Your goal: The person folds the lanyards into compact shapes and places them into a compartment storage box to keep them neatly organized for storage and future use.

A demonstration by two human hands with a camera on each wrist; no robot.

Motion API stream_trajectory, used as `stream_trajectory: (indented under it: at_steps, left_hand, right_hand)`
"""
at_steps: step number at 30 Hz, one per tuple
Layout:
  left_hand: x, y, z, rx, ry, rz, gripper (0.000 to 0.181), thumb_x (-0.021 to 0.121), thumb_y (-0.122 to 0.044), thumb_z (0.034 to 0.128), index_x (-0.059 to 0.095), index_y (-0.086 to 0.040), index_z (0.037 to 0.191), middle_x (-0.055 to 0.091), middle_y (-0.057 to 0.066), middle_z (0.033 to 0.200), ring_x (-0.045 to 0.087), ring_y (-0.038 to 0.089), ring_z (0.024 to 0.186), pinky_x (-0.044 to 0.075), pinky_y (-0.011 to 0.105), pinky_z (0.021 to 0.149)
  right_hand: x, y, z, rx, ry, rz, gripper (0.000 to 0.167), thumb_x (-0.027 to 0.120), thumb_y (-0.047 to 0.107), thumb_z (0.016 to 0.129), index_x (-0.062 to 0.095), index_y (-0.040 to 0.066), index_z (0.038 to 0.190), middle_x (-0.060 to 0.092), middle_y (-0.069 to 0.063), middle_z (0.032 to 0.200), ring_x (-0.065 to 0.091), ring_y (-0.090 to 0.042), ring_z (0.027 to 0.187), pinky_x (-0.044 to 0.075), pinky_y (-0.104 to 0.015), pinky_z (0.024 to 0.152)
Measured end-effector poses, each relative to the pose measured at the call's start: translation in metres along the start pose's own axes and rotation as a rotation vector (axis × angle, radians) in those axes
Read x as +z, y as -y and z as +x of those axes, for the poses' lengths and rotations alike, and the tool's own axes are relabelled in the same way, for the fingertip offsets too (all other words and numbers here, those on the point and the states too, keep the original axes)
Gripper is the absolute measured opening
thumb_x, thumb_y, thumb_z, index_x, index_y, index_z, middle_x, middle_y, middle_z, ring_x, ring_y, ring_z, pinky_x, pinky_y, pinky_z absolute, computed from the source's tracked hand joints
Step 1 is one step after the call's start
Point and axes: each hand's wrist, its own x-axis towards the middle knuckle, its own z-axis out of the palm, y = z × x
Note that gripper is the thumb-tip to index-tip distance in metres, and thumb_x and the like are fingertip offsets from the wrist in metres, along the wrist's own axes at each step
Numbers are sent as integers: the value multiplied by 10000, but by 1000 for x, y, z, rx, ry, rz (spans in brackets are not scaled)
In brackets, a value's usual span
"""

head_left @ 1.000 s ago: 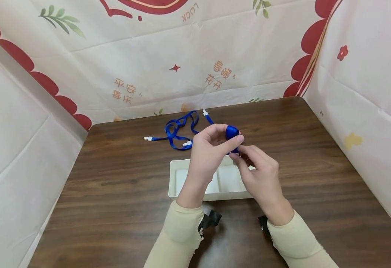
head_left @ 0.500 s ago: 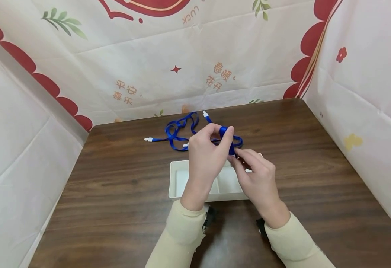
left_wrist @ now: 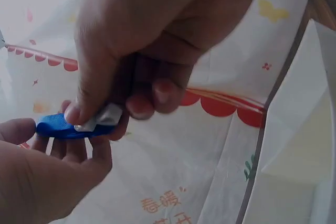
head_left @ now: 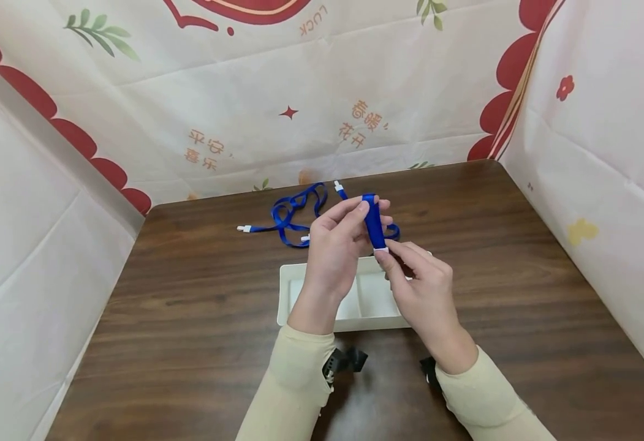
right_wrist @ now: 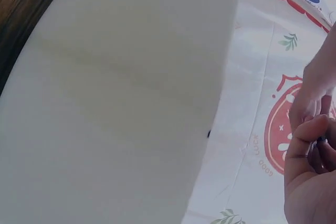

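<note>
A blue strap (head_left: pixel 374 225), folded into a short flat bundle, is held above the tray. My left hand (head_left: pixel 334 254) pinches its upper end between thumb and fingers. At its lower end, by a white clip (head_left: pixel 380 250), my right hand (head_left: pixel 425 288) grips it with thumb and index finger. The left wrist view shows the blue bundle (left_wrist: pixel 55 125) between both hands, with white clip parts (left_wrist: pixel 109 114) under the right thumb. In the right wrist view, both hands meet at the right edge and the bundle is mostly hidden.
A white divided tray (head_left: pixel 368 323) stands under the hands on the wooden table (head_left: pixel 200 294). Behind it lie loose blue lanyards (head_left: pixel 283 211) with white clips (head_left: pixel 244 228), partly hidden by my left hand. Printed cloth (head_left: pixel 233 92) encloses the table's back and sides.
The folded strap now shows as a longer, straighter band between my hands. My left hand has turned and shifted up slightly, its fingers spreading behind the strap; the white clip shows more clearly.
</note>
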Motion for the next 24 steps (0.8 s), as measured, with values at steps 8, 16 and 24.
stream_trajectory:
  at_steps: [8,16,24]
  left_hand:
    - [10,-1,-3,-34,-14,-53,187,539,-110,1107,692,-6,1131,726,43,1054,738,159,903,604,277,948]
    - [18,2,-2,24,-150,-40,169,720,-13,979,681,-93,836,729,25,848,729,170,775,617,271,833]
    - [14,1,2,2,-213,-135,173,707,-44,977,742,-57,808,732,63,818,743,199,767,639,301,871]
  right_hand:
    - [4,3,0,8,-20,-12,168,824,1,897,811,4,1065,731,-74,812,592,-105,685,508,-86,720]
    - [13,4,-4,-124,-33,-157,181,821,-8,895,772,-19,1069,744,-116,913,617,-175,696,508,-207,667]
    - [17,5,-8,-152,-4,-202,192,797,15,926,754,-30,1108,763,-143,972,686,-207,730,572,-313,660]
